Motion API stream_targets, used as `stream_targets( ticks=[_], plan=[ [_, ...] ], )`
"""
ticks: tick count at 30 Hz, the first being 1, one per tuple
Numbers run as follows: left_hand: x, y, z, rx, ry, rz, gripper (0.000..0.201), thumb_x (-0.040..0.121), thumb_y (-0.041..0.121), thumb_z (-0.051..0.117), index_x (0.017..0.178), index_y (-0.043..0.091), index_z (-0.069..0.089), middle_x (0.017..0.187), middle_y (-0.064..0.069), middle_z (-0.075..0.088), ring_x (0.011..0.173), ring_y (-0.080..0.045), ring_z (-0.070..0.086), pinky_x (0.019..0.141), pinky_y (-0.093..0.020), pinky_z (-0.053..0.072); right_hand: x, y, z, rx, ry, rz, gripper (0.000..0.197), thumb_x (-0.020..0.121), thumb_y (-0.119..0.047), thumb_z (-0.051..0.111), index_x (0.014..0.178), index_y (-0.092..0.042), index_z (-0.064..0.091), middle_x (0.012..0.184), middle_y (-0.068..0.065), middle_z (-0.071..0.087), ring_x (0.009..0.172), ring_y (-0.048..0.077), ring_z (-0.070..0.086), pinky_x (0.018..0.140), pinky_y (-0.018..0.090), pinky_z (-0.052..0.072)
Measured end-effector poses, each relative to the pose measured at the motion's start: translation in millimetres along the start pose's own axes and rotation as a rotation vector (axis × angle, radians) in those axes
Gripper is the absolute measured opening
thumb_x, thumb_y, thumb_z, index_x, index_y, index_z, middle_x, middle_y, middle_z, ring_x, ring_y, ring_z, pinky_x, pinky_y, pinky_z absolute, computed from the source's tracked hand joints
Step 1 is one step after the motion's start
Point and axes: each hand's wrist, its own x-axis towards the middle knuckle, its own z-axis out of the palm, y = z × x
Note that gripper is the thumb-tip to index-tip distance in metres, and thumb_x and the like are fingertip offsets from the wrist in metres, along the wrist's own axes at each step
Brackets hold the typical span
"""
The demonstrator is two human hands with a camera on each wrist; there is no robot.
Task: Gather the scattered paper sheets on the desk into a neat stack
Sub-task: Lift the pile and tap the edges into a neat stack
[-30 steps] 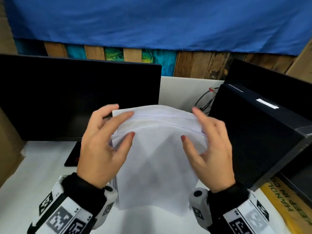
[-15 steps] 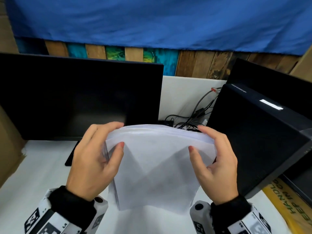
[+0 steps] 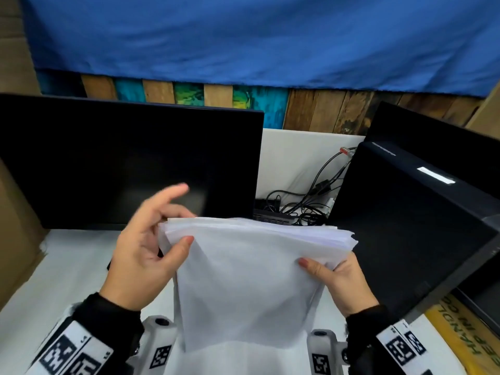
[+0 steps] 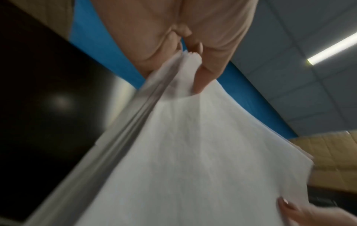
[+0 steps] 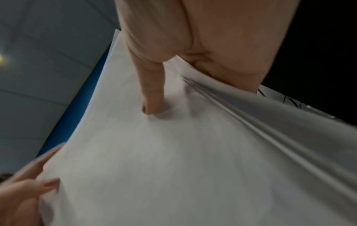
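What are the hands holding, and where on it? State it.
The stack of white paper sheets: left hand pinches its upper left corner, right hand grips its right edge.

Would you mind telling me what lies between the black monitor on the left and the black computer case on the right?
In the head view, a tangle of black cables and a white partition panel lie between the monitor and the case; the paper stack rises in front.

White paper sheets (image 3: 249,288) gathered in one bundle, standing nearly upright on the near surface, top edges fanned unevenly and leaning right
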Motion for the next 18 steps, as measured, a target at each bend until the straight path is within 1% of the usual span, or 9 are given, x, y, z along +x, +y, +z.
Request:
stream_targets(
  ticks=[2, 4, 6, 8, 9, 12, 15, 16, 18],
  plan=[
    [-1, -15, -4, -0.093, 0.035, -0.136, 0.099, 0.054, 0.027, 0.077, 0.136, 0.049, 0.026, 0.112, 0.012, 0.061, 0.105, -0.001, 0.059, 0.086, -0.015, 0.049, -1, 2, 3, 0.049, 0.021, -0.017, 0.023, 0.063, -0.005, 0.069, 0.084, -0.013, 0.076, 0.087, 0.007, 0.076, 0.082, 0.021, 0.072, 0.068, 0.025, 0.056],
    [-9, -29, -3, -0.15, -0.044, -0.38, 0.127, 0.034, 0.041, 0.089, 0.138, 0.051, 0.018, 0.12, 0.02, 0.059, 0.11, 0.009, 0.057, 0.081, -0.008, 0.048, -3, 2, 4, 0.068, 0.02, -0.015, 0.026, 0.064, -0.003, 0.065, 0.083, -0.017, 0.077, 0.086, 0.006, 0.076, 0.082, 0.02, 0.072, 0.068, 0.025, 0.056],
    [-18, -37, 6, -0.188, -0.129, -0.524, 0.108, 0.032, 0.044, 0.091, 0.128, 0.038, 0.043, 0.105, 0.021, 0.07, 0.098, 0.009, 0.063, 0.071, -0.006, 0.05, -3, 2, 7, 0.071, 0.026, -0.016, 0.025, 0.066, -0.004, 0.065, 0.081, -0.018, 0.077, 0.086, 0.004, 0.077, 0.081, 0.019, 0.072, 0.068, 0.024, 0.056],
    [-19, -41, 19, -0.17, -0.069, -0.539, 0.057, 0.054, 0.02, 0.086, 0.102, 0.03, 0.058, 0.086, 0.025, 0.073, 0.086, 0.007, 0.067, 0.061, -0.006, 0.049, -4, -2, 12, 0.044, 0.027, -0.036, 0.025, 0.07, 0.001, 0.064, 0.082, -0.017, 0.076, 0.085, 0.002, 0.077, 0.08, 0.017, 0.072, 0.067, 0.023, 0.056],
    [-17, -40, 24, -0.133, -0.035, -0.504, 0.044, 0.065, 0.007, 0.079, 0.096, 0.03, 0.058, 0.082, 0.028, 0.072, 0.082, 0.008, 0.066, 0.06, -0.005, 0.049, -4, -4, 13, 0.028, 0.021, -0.052, 0.029, 0.072, 0.006, 0.063, 0.085, -0.018, 0.074, 0.084, 0.0, 0.077, 0.079, 0.015, 0.072, 0.066, 0.022, 0.055],
    [-14, -40, 27, -0.136, 0.038, -0.443, 0.041, 0.07, -0.005, 0.072, 0.092, 0.028, 0.061, 0.081, 0.027, 0.072, 0.077, 0.009, 0.067, 0.06, -0.007, 0.05, -7, -13, 16, 0.004, 0.034, -0.093, 0.029, 0.07, 0.001, 0.071, 0.093, -0.016, 0.071, 0.085, -0.007, 0.076, 0.079, 0.009, 0.072, 0.066, 0.02, 0.055],
    [-20, -40, 20, -0.153, 0.023, -0.415, 0.052, 0.057, 0.001, 0.084, 0.098, 0.025, 0.063, 0.09, 0.019, 0.074, 0.083, 0.002, 0.069, 0.065, -0.01, 0.052, -9, -5, 6, -0.032, 0.076, -0.077, 0.075, 0.049, -0.031, 0.087, 0.116, -0.016, 0.055, 0.107, -0.004, 0.071, 0.097, 0.011, 0.068, 0.076, 0.026, 0.056],
    [-24, -42, 19, -0.152, 0.016, -0.413, 0.054, 0.053, 0.004, 0.085, 0.098, 0.026, 0.065, 0.092, 0.017, 0.074, 0.084, 0.001, 0.069, 0.066, -0.01, 0.053, -9, 0, 4, -0.027, 0.093, -0.038, 0.082, 0.047, -0.029, 0.089, 0.119, -0.017, 0.052, 0.11, -0.003, 0.069, 0.1, 0.012, 0.067, 0.078, 0.028, 0.056],
    [-28, -44, 24, -0.183, 0.01, -0.429, 0.047, 0.053, 0.01, 0.087, 0.092, 0.028, 0.068, 0.09, 0.016, 0.075, 0.083, -0.001, 0.069, 0.065, -0.01, 0.052, -10, 10, 5, 0.0, 0.134, 0.035, 0.065, 0.057, -0.008, 0.085, 0.114, -0.016, 0.054, 0.105, -0.002, 0.072, 0.096, 0.016, 0.069, 0.074, 0.027, 0.057]
  ],
)
